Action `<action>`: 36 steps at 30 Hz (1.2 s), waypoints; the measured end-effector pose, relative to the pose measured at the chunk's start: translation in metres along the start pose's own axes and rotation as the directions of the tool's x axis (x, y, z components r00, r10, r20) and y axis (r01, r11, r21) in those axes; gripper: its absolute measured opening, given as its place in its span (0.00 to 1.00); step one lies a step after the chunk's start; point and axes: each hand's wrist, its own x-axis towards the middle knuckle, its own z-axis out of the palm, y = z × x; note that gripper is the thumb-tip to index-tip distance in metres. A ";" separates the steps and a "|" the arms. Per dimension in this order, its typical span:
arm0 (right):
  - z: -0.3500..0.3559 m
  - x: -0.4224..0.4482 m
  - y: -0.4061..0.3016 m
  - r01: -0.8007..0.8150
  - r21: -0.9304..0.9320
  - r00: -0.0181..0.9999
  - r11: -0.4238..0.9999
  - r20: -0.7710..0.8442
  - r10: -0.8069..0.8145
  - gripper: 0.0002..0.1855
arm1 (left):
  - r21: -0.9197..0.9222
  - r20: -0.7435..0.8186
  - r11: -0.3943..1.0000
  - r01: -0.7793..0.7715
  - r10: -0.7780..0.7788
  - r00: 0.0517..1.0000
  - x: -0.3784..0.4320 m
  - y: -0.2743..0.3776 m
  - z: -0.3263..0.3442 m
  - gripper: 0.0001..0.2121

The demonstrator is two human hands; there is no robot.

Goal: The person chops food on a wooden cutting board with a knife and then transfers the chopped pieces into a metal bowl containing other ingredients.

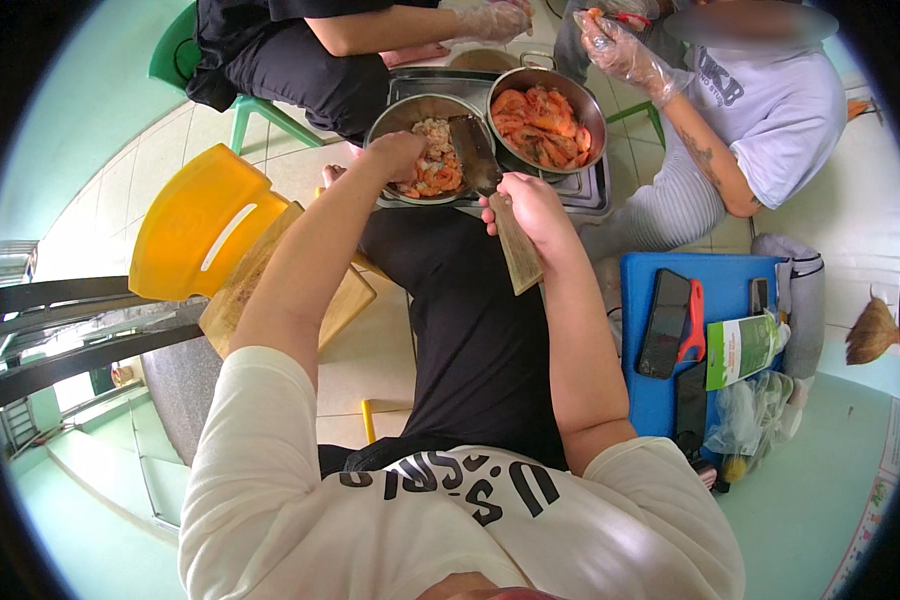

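Note:
My right hand (529, 206) grips the wooden handle of a cleaver (476, 154). Its wide dark blade reaches over the right side of a metal pot (397, 116). Inside that pot lie chopped pale pieces and orange peeled shrimp (439, 176). My left hand (401, 155) is bent down into the same pot at the shrimp, left of the blade. Its fingertips are partly hidden, so whether they hold anything is unclear. Beside it stands a second metal pot (598, 112) filled with whole cooked shrimp (540, 124). Both pots rest on a metal tray (600, 191).
Opposite sit two people wearing clear plastic gloves; one gloved hand (619, 60) holds a red-handled tool. A wooden cutting board (349, 304) and a yellow plastic chair (202, 217) are at my left. Phones (664, 322) and a red peeler (694, 322) lie on a blue surface (727, 277) at right.

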 end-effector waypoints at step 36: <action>0.001 -0.004 -0.007 0.039 -0.009 0.999 0.999 0.034 -0.039 0.10 | 0.257 -0.126 0.963 -0.081 0.116 0.985 -0.008 0.016 0.016 0.14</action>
